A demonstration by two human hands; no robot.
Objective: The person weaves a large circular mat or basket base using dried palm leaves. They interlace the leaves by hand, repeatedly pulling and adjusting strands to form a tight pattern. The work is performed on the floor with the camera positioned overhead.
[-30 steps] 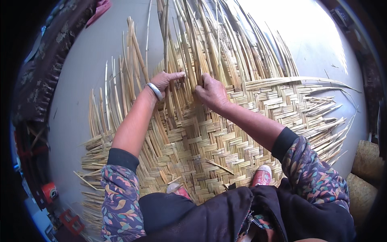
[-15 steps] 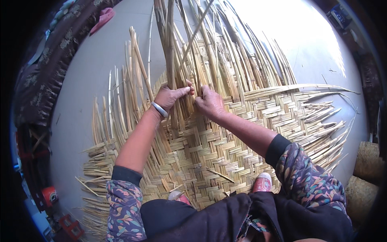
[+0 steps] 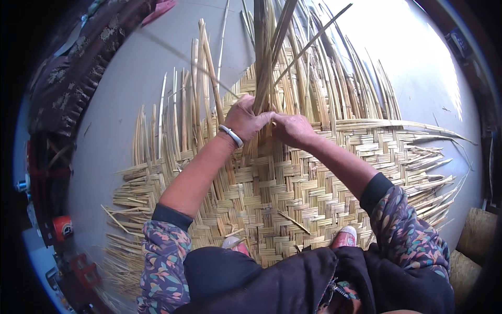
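A large mat point(image 3: 329, 180) woven from flat, straw-coloured reed strips lies beneath my hands, its loose strip ends fanning out at the edges. My left hand point(image 3: 246, 121), with a pale bangle at its wrist, is closed around a raised bundle of reed strips point(image 3: 264, 57) that stands up from the middle of the mat. Right beside it, my right hand point(image 3: 294, 130) is closed with the fingertips at the base of these strips, close to the left thumb. Which strips the right fingers pinch is partly hidden.
Long unwoven strips point(image 3: 361, 78) point away at the far side. A short loose piece point(image 3: 294, 222) rests on the mat near my red shoe point(image 3: 345, 238). Grey floor point(image 3: 120, 89) surrounds the mat. Dark patterned fabric point(image 3: 78, 68) hangs at the left; brown blocks point(image 3: 476, 230) stand at the right.
Both hands have shifted right in the picture and drawn together. The left hand now grips the raised strips, which have swung to the right. A thin strip by the left hand is blurred.
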